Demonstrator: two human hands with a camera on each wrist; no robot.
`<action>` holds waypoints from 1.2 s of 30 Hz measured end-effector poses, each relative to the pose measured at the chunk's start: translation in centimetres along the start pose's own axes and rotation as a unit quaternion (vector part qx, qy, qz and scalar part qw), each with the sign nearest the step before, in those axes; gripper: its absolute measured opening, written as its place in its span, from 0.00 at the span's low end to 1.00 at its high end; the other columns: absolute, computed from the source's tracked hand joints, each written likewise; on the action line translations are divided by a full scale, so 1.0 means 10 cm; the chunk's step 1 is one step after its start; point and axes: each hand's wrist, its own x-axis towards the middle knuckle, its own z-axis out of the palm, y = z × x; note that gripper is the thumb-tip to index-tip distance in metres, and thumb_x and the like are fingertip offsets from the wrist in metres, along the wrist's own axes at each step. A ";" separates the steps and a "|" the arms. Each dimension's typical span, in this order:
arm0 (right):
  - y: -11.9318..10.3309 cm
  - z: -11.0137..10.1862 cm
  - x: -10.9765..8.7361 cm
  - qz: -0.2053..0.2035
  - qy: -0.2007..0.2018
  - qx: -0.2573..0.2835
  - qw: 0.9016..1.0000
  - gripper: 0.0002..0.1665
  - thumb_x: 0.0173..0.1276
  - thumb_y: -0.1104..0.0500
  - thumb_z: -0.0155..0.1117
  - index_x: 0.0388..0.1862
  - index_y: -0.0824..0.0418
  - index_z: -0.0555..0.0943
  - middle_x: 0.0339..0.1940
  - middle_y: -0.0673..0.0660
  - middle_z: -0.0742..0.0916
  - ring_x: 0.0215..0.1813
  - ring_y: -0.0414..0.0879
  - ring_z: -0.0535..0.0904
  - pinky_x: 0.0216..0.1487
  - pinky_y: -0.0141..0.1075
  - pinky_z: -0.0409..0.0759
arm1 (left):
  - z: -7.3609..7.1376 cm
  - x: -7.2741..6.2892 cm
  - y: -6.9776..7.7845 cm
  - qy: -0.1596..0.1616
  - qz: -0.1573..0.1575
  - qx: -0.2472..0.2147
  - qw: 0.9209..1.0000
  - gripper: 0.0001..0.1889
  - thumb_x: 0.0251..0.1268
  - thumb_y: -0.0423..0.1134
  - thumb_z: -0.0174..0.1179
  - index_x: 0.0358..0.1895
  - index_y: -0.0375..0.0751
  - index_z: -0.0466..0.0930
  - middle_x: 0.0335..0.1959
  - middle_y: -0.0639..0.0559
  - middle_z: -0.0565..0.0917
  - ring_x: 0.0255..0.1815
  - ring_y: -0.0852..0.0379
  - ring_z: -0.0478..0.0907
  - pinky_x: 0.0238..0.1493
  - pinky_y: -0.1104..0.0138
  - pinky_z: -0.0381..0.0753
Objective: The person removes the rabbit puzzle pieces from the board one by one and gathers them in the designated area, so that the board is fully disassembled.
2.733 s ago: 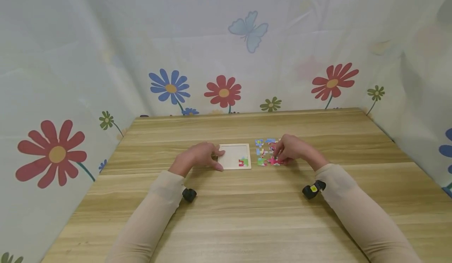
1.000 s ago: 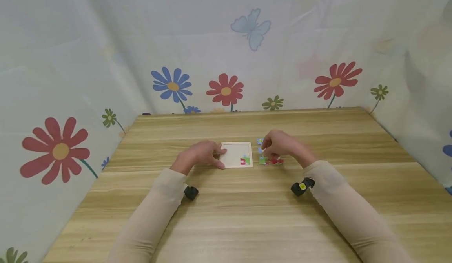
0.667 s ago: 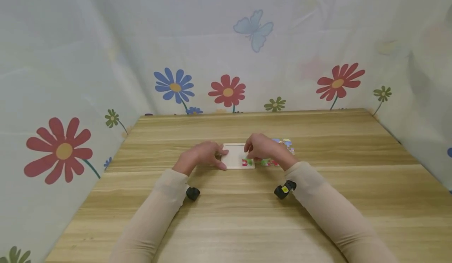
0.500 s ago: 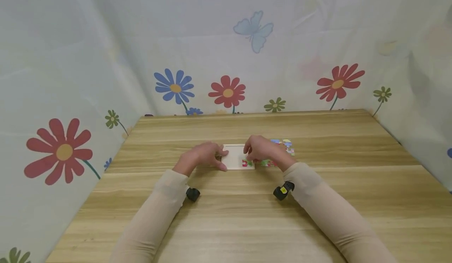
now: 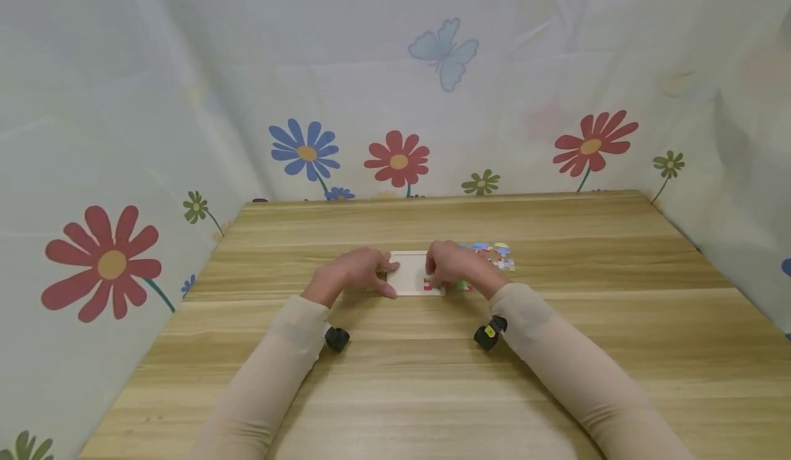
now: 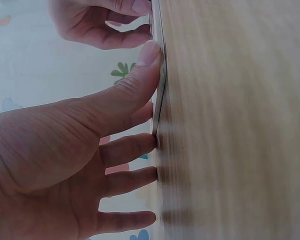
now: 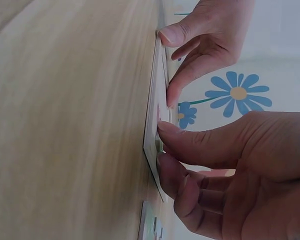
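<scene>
A small pale puzzle tray [image 5: 406, 273] lies flat on the table. My left hand [image 5: 353, 270] rests at its left side, thumb on the near edge and fingers extended, as the left wrist view [image 6: 65, 150] also shows. In the tray's near right corner are red and green puzzle parts [image 5: 427, 284]. There my right hand [image 5: 457, 262] bends thumb and index finger down on a small greenish puzzle piece [image 7: 159, 145], mostly hidden by the fingertips. Loose puzzle pieces [image 5: 502, 253], blue, yellow and red, lie right of the tray, partly behind my right hand.
The wood-grain table [image 5: 408, 377] reaches back to a pale curtain [image 5: 346, 48] printed with flowers and a butterfly. A black wrist camera [image 5: 337, 339] sits on the left sleeve and another black camera [image 5: 486, 338] on the right.
My right hand has moved left from the loose pieces to the tray's near right corner, then slightly lower onto it. The left hand has stayed at the tray's left side.
</scene>
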 end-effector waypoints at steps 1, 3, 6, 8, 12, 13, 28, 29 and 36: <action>0.00 0.00 0.00 -0.001 -0.001 -0.001 1.000 0.06 0.60 0.65 0.75 0.34 0.64 0.85 0.30 0.52 0.84 0.29 0.42 0.77 0.29 0.32 0.75 | 0.00 0.00 0.00 0.000 -0.001 0.000 1.000 0.40 0.52 0.59 0.72 0.70 0.55 0.71 0.76 0.48 0.64 0.76 0.49 0.61 0.73 0.57 0.61; -0.01 0.00 0.01 0.000 -0.004 -0.002 1.000 0.05 0.60 0.65 0.75 0.32 0.63 0.85 0.29 0.52 0.84 0.30 0.42 0.77 0.30 0.32 0.75 | 0.00 0.01 -0.01 0.000 -0.001 0.001 1.000 0.40 0.52 0.59 0.72 0.70 0.55 0.71 0.76 0.48 0.64 0.76 0.50 0.61 0.73 0.57 0.61; -0.01 0.01 0.02 0.002 -0.006 -0.004 1.000 0.05 0.60 0.65 0.75 0.30 0.61 0.85 0.29 0.52 0.84 0.30 0.42 0.77 0.30 0.32 0.75 | 0.01 0.02 -0.02 0.000 -0.002 -0.002 1.000 0.40 0.52 0.59 0.72 0.70 0.55 0.71 0.76 0.48 0.64 0.76 0.50 0.60 0.73 0.58 0.61; -0.01 0.01 0.03 0.002 -0.006 -0.008 1.000 0.05 0.60 0.65 0.75 0.30 0.61 0.84 0.29 0.51 0.84 0.30 0.42 0.77 0.30 0.32 0.76 | 0.00 0.02 -0.02 -0.001 -0.001 -0.001 1.000 0.40 0.52 0.59 0.72 0.70 0.55 0.71 0.76 0.48 0.64 0.76 0.50 0.60 0.73 0.58 0.62; -0.01 0.01 0.03 0.002 -0.003 -0.013 1.000 0.06 0.60 0.65 0.76 0.33 0.62 0.85 0.31 0.52 0.85 0.31 0.43 0.77 0.31 0.32 0.76 | 0.00 0.02 -0.01 0.000 0.002 0.001 1.000 0.40 0.52 0.59 0.72 0.70 0.54 0.72 0.75 0.47 0.65 0.75 0.49 0.61 0.72 0.57 0.62; -0.01 0.01 0.03 0.003 -0.003 -0.014 1.000 0.06 0.60 0.64 0.76 0.33 0.62 0.85 0.31 0.52 0.84 0.32 0.43 0.77 0.32 0.33 0.76 | 0.00 0.02 -0.01 -0.001 0.003 0.003 1.000 0.40 0.52 0.59 0.72 0.70 0.54 0.72 0.75 0.47 0.65 0.75 0.49 0.61 0.72 0.57 0.62; 0.01 0.01 0.04 0.014 0.001 -0.019 1.000 0.10 0.59 0.62 0.77 0.36 0.64 0.84 0.32 0.52 0.83 0.34 0.44 0.76 0.35 0.33 0.76 | 0.00 0.02 0.00 0.001 0.008 0.002 1.000 0.39 0.53 0.58 0.72 0.70 0.53 0.72 0.75 0.46 0.65 0.75 0.49 0.61 0.72 0.58 0.63; 0.01 0.01 0.03 0.014 0.005 -0.016 1.000 0.10 0.59 0.63 0.77 0.36 0.64 0.84 0.32 0.52 0.83 0.33 0.44 0.76 0.34 0.33 0.76 | 0.00 0.02 0.00 0.001 0.008 0.002 1.000 0.39 0.53 0.58 0.72 0.70 0.53 0.72 0.75 0.46 0.65 0.75 0.49 0.61 0.72 0.58 0.63; 0.01 0.00 0.01 0.002 0.034 0.036 0.999 0.11 0.54 0.70 0.76 0.34 0.63 0.82 0.33 0.55 0.83 0.33 0.46 0.77 0.33 0.33 0.75 | 0.00 0.04 -0.01 0.001 0.010 0.008 1.000 0.39 0.53 0.58 0.72 0.70 0.53 0.72 0.75 0.46 0.65 0.74 0.49 0.63 0.71 0.58 0.64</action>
